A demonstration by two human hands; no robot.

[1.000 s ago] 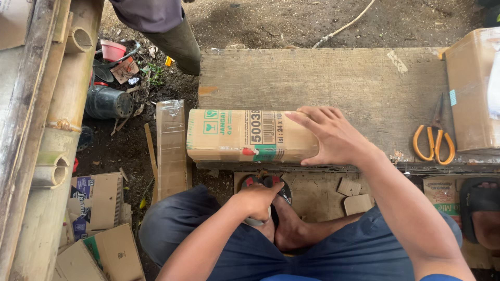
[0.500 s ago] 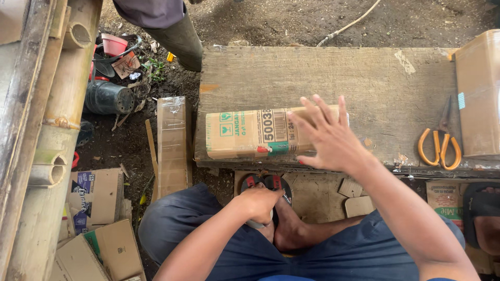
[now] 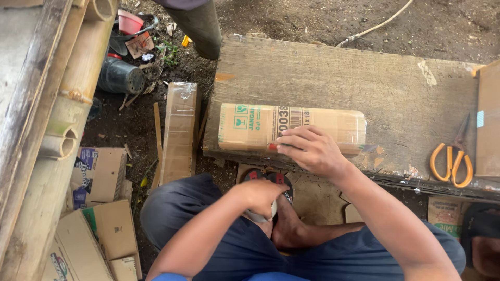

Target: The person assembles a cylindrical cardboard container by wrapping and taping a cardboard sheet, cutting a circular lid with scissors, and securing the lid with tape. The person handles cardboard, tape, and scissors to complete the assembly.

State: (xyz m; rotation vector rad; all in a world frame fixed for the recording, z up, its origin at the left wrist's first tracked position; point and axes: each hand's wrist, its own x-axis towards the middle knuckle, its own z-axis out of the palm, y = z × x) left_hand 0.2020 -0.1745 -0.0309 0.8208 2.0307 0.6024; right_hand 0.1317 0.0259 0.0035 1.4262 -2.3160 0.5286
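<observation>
— Resting across the wooden worktop [image 3: 323, 67], the long cardboard package [image 3: 291, 127] now sits a little further right of frame centre than a second ago, nearer the orange-handled scissors [image 3: 451, 162] at the right edge.

— And the right hand [image 3: 312, 151]?

— Fingers spread, pressed flat on the package's near edge; earlier it covered the right end.

— The left hand [image 3: 258, 195]?

— Low in the frame, over the lap, closed around a tape roll [image 3: 260, 214]. It hasn't shifted. The package looks repositioned, tape not yet applied here.
</observation>
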